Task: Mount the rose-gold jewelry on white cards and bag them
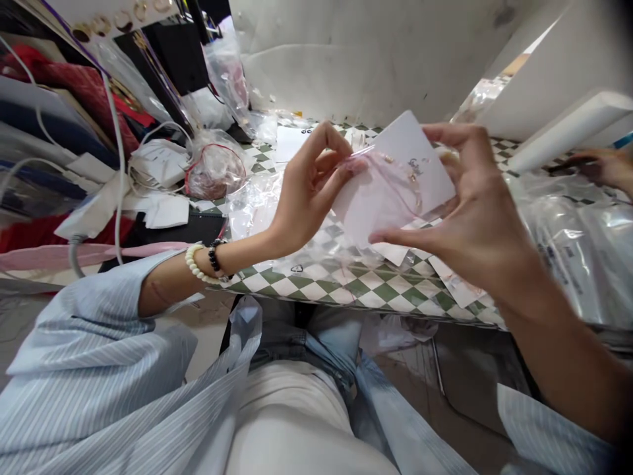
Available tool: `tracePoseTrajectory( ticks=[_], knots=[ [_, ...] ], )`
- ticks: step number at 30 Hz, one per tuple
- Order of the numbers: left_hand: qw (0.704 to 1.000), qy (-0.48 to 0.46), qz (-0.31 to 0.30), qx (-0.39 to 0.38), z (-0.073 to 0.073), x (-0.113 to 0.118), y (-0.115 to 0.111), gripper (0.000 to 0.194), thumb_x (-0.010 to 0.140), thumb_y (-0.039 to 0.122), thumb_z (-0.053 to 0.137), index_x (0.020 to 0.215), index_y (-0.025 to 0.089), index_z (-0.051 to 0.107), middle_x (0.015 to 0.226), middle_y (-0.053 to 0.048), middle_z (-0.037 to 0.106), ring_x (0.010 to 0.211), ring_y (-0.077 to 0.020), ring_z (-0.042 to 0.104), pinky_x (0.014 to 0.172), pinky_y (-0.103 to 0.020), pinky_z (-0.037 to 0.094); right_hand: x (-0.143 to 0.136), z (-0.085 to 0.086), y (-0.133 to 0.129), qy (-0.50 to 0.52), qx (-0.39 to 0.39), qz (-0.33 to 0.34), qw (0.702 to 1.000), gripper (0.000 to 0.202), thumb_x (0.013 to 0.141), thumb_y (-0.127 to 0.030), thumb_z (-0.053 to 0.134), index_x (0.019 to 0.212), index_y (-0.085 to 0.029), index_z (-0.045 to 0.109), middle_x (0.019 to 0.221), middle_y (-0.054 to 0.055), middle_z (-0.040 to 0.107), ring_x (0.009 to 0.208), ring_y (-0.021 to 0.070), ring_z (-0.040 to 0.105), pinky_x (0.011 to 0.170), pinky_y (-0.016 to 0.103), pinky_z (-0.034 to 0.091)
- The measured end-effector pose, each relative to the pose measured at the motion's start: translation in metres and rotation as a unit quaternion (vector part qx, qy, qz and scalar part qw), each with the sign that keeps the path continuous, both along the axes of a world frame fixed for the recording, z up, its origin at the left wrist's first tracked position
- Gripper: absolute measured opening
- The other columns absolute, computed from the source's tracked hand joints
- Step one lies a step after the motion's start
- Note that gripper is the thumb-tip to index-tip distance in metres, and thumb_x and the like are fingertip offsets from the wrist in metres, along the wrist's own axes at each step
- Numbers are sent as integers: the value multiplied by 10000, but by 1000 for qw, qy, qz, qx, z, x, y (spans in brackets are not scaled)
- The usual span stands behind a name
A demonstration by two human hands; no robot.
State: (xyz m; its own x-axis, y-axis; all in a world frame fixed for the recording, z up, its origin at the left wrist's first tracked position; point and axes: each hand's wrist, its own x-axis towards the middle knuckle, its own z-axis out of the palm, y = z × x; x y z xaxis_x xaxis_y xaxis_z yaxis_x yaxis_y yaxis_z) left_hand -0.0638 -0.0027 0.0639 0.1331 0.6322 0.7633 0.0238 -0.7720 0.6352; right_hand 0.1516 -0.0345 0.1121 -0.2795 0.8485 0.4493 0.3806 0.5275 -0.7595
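My left hand [319, 181] is closed in a pinch on the edge of a sheer, pinkish pouch or wrap [368, 211]. A white jewellery card [428, 165] stands tilted against it, with dark lettering and small gold-coloured pieces along its face. My right hand [475, 204] grips the card from the right, fingers at its far edge and thumb stretched along the lower side. A thin pink strand curves across the front. Blur hides exactly how card and pinkish piece overlap. Both hands are raised over a green-and-white checked tabletop [380, 284].
Clear plastic bags [257, 198] and white cards lie beneath my hands. More clear packets [568, 244] are piled at right, near another person's hand [603, 165]. A power strip [93, 204], cables and a bagged red-trimmed bundle [215, 168] crowd the left. A pale panel [356, 66] stands behind.
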Motion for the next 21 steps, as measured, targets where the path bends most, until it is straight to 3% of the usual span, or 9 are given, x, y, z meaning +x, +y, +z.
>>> tracePoseTrajectory(
  ticks=[2,5,8,11,14,17,19,21],
  knots=[
    [1000,-17,-8,-13,-4,0,-1,253,917,453,673,931,233,549,934,-27,625,677,-105,611,578,-211,524,0,-6,-3,-30,26,-24,999,826,457,-274,971,1182,-214,580,1067,24,682,819,158,674,502,182,521],
    [999,5,-33,-26,-3,-1,-8,225,939,385,650,1123,258,628,1156,-47,662,743,-125,669,620,-239,551,10,-1,3,-61,-28,34,997,424,682,-304,874,1025,-170,663,841,-24,659,627,88,614,449,166,500],
    [998,14,-51,-41,2,-2,-11,141,905,360,699,962,235,732,932,-36,726,691,-143,677,621,-260,557,27,13,13,-142,-67,123,980,214,844,-357,732,914,-155,733,709,-39,650,578,57,581,433,141,443],
    [996,8,-71,-48,7,-4,-10,162,893,361,718,816,221,741,735,-18,694,619,-130,652,618,-268,562,37,24,17,-168,-108,159,967,188,856,-333,701,860,-158,770,666,-42,696,576,58,614,480,156,450],
    [991,47,-107,-67,14,-6,-5,221,917,421,678,838,225,743,775,-27,702,720,-157,686,721,-323,597,34,31,9,-142,-104,84,981,77,753,-204,784,824,-174,788,669,-67,705,535,10,563,470,138,383],
    [985,42,-144,-89,21,-6,2,276,869,485,711,832,213,738,837,-41,700,840,-190,702,815,-357,598,26,38,-2,-142,5,-3,990,76,752,-137,778,782,-206,793,567,-99,623,510,-26,446,439,126,283],
    [982,-3,-165,-93,24,-2,6,287,856,494,709,836,208,725,847,-33,675,885,-179,702,865,-328,583,24,41,-5,-152,37,-27,987,133,780,-114,755,810,-235,800,576,-90,626,535,-11,481,434,129,306],
    [979,-48,-182,-73,28,6,8,273,880,474,677,836,205,702,823,-21,653,864,-153,699,860,-288,576,28,43,-1,-166,12,-28,986,258,780,-67,744,919,-278,798,700,-82,706,618,9,595,465,110,392]
  ],
)
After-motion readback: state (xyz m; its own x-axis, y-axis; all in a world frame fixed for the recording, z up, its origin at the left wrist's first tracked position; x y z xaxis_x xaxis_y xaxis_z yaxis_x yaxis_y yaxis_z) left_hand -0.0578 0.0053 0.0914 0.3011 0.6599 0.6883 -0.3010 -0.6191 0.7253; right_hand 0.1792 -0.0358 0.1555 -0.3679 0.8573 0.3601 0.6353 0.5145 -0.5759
